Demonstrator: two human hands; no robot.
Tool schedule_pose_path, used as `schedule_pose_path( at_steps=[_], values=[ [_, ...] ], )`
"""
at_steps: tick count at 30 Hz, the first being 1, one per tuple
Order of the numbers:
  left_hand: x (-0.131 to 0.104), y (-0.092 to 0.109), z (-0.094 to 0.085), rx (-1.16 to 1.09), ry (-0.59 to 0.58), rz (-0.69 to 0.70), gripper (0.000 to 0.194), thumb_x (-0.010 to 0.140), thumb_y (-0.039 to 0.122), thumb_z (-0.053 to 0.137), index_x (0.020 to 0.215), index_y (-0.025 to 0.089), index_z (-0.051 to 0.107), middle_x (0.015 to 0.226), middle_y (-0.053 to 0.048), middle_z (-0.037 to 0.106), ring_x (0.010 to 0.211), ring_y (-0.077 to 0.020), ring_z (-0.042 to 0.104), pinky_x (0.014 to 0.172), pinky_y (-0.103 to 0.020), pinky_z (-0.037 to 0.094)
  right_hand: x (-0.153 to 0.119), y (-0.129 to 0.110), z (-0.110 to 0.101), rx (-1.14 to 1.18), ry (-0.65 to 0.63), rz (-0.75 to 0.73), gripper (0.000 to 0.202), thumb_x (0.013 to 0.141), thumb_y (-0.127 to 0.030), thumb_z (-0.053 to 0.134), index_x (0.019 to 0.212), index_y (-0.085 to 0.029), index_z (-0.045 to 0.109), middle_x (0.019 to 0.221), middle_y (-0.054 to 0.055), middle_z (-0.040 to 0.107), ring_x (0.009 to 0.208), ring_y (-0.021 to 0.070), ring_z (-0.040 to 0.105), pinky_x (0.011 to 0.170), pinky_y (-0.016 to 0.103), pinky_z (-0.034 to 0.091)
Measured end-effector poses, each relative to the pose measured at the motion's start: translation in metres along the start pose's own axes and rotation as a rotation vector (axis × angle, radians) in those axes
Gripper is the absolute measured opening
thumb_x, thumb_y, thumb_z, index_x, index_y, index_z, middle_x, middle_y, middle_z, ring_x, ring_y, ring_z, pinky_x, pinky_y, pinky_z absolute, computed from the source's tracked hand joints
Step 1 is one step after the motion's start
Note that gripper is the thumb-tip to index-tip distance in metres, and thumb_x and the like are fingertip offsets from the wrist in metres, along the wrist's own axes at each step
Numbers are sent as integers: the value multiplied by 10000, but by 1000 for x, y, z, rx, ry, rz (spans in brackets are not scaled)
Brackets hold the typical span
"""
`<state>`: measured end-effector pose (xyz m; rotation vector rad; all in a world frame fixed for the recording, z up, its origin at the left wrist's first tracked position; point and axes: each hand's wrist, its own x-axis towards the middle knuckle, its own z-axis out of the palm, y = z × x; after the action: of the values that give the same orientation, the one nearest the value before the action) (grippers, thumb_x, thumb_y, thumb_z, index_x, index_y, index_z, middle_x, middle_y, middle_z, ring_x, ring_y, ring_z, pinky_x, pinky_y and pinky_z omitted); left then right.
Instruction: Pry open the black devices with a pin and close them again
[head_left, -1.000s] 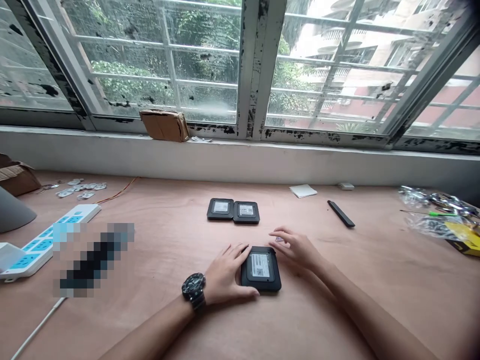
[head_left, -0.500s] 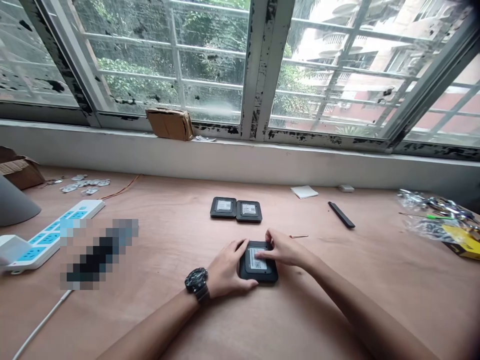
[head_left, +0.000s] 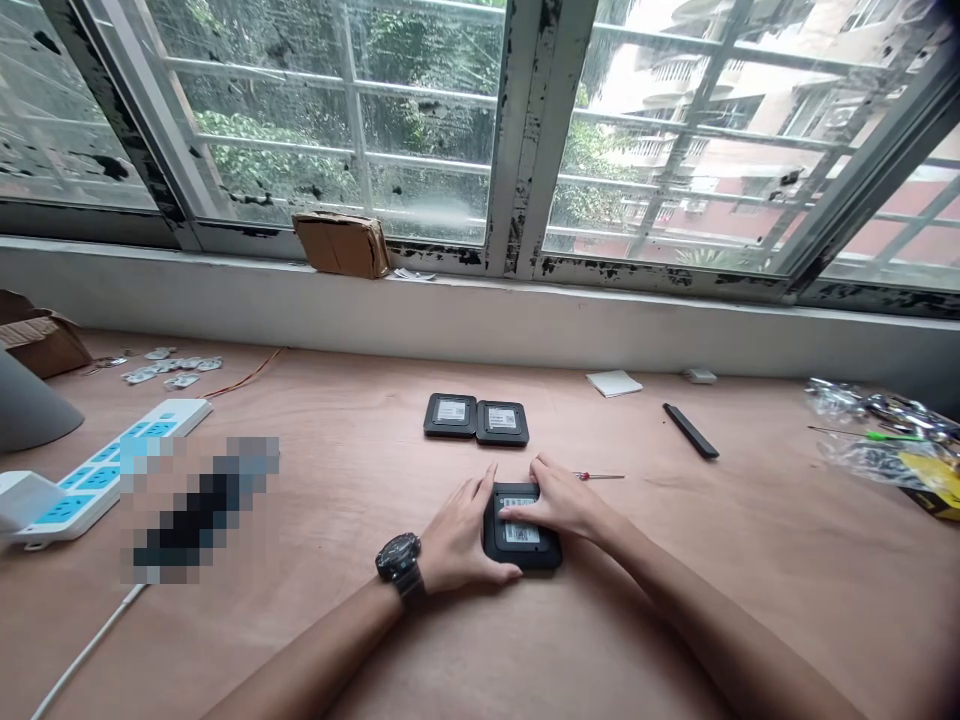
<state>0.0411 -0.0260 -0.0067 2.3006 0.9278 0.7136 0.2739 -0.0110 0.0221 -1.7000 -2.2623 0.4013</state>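
Note:
A flat black square case [head_left: 541, 556] with a white printed label lies on the table, label up. My left hand [head_left: 466, 535], with a black watch on its wrist, is braced along the case's left side, fingers toward the far corner and thumb at the near edge. My right hand [head_left: 561, 500] grips the far right part, its thumb lying across the label and its other fingers curled at the edge, partly hidden. Just right of that hand is a small screwdriver [head_left: 600, 476] with a red handle. Two similar black cases, a left one [head_left: 450, 427] and a right one [head_left: 502, 437], lie side by side beyond.
At the left are a white power strip [head_left: 112, 470] and a pixelated dark object [head_left: 202, 510] with a white cable. A black bar [head_left: 690, 432], white paper [head_left: 613, 383] and clear plastic bags [head_left: 862, 460] lie to the right. The windowsill holds a cardboard box [head_left: 341, 246].
My right thumb has slid left across the label. My left fingers are straighter along the side. More of the screwdriver shows, and the whole view has shifted slightly.

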Motion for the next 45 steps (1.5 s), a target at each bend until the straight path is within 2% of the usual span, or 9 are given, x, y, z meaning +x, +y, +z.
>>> schedule_pose_path(
  at_steps=[7,14,19,22,24,28,34,38,45],
  values=[
    [0,-1,-1,-61,16,-12,1491,596,483,917,1620,211,-133,1507,-205,421,1364,-411,441,1119,-561,406,-4,-11,-22,134,75,-96,560,704,-703,774,848,-221,527,935,38,613,772,199,577,650,321,447],
    [-3,3,-5,19,42,9,1497,617,498,901,1603,236,-194,1451,-183,494,1271,-388,526,1055,-543,455,-14,-12,-46,427,-114,-128,399,865,-577,692,938,-222,524,903,3,627,805,191,588,660,290,467],
    [-33,7,-27,340,187,-137,1323,707,690,794,1634,209,-18,1381,-209,558,1251,-439,542,1079,-626,391,-13,-9,-85,406,-79,-199,312,949,-533,595,1005,-226,579,942,22,682,810,204,624,675,301,495],
    [-60,4,-36,493,249,-196,1230,711,812,708,1623,216,139,1414,-210,554,1309,-464,510,1149,-676,273,-11,-13,-105,178,-14,-330,205,976,-446,594,969,-249,649,954,32,713,871,228,641,758,336,496],
    [-73,1,-39,534,241,-200,1125,758,798,679,1607,236,203,1407,-183,578,1312,-433,529,1174,-657,260,-10,-14,-110,4,37,-466,145,990,-373,597,949,-267,688,1004,46,723,975,251,632,869,385,482],
    [-75,-5,-44,508,175,-195,890,894,640,658,1588,252,259,1474,-146,554,1324,-358,553,1191,-611,291,-16,7,-95,-162,151,-609,172,1014,-280,553,1013,-296,724,1213,71,700,1146,291,603,981,473,454],
    [-59,-7,-37,475,171,-166,724,960,483,640,1577,273,325,1490,-86,559,1346,-317,552,1211,-525,338,-44,62,-41,-31,245,-527,185,1000,-234,560,990,-297,734,1149,69,740,1046,270,696,895,462,549],
    [-57,-6,-26,507,205,-142,673,986,487,601,1576,296,341,1467,-73,583,1325,-319,574,1189,-511,390,-53,80,-18,87,177,-497,243,993,-186,517,1017,-286,737,1276,62,715,1210,276,657,967,473,562],
    [-62,-7,-22,559,202,-94,631,1036,460,512,1602,286,292,1517,-66,531,1337,-321,568,1188,-507,404,-51,85,-14,314,53,-357,312,988,-167,462,948,-253,758,1394,46,655,1324,297,587,1098,531,494]
  ],
)
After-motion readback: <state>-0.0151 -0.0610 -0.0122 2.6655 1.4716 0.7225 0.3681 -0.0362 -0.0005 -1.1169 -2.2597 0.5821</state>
